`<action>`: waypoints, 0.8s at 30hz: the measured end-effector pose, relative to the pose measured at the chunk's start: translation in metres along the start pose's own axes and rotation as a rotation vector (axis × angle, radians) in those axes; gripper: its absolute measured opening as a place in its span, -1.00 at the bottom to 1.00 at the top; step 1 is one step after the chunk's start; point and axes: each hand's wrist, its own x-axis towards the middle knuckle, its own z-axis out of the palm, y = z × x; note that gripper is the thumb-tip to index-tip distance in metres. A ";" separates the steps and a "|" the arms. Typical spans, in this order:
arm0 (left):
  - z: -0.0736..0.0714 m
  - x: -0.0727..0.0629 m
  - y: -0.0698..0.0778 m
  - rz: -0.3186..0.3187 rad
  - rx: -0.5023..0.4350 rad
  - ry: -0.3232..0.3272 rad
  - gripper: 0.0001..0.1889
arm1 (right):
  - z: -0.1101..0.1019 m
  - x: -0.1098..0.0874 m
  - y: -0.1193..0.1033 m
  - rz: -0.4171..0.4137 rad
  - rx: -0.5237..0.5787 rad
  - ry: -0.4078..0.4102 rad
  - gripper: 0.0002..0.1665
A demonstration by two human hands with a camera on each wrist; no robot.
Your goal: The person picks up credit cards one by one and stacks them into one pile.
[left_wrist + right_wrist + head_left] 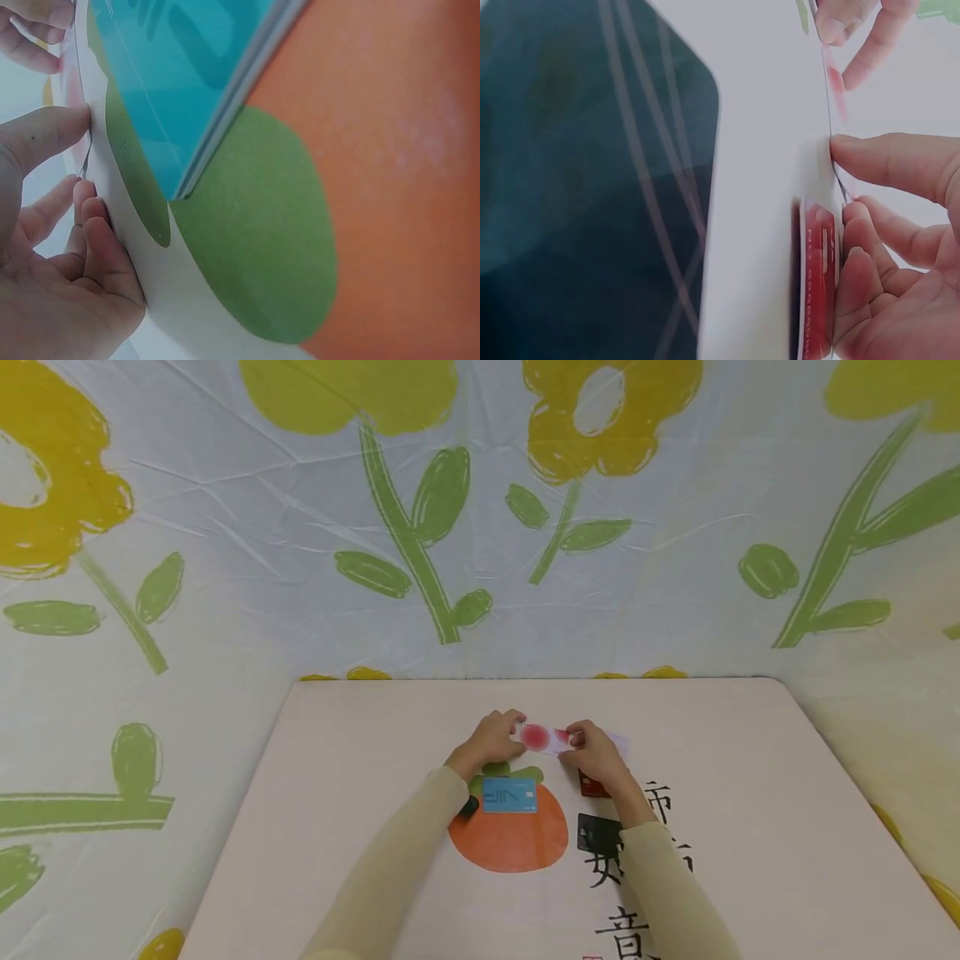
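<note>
A thin white strip with a pink-red round print point(535, 737) is held between both hands near the far side of the table. My left hand point(493, 737) pinches its left end between thumb and index finger, the other fingers curled. On the right, my right hand point(592, 753) pinches it too, and a pale lilac part sticks out beyond that hand. Whether the strip is paper or a stiff card, I cannot tell. Under the right hand lies a red card point(817, 285), partly covered. Nearer me lies a blue card point(510, 795) marked VIP.
A black card point(596, 832) lies beneath the right forearm. The pale table mat point(360, 827) bears an orange fruit print point(510, 847) and black written characters point(624, 931). A flower-printed cloth point(285, 543) rises behind the table.
</note>
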 end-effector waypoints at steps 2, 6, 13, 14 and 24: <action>0.001 0.000 0.000 -0.001 0.008 0.005 -0.46 | 0.000 0.000 0.000 0.004 0.006 0.002 -0.41; 0.002 0.000 0.002 -0.013 0.016 0.014 -0.47 | 0.001 0.000 0.000 0.008 0.014 0.001 -0.41; 0.005 0.001 0.006 -0.015 -0.001 0.037 -0.47 | 0.000 -0.001 -0.001 0.030 0.032 -0.010 -0.44; 0.006 0.001 0.006 -0.016 0.003 0.039 -0.48 | -0.001 -0.001 -0.001 0.032 0.036 -0.012 -0.44; 0.010 0.003 0.007 -0.077 -0.095 0.070 -0.46 | -0.005 -0.004 -0.004 0.033 0.018 -0.024 -0.40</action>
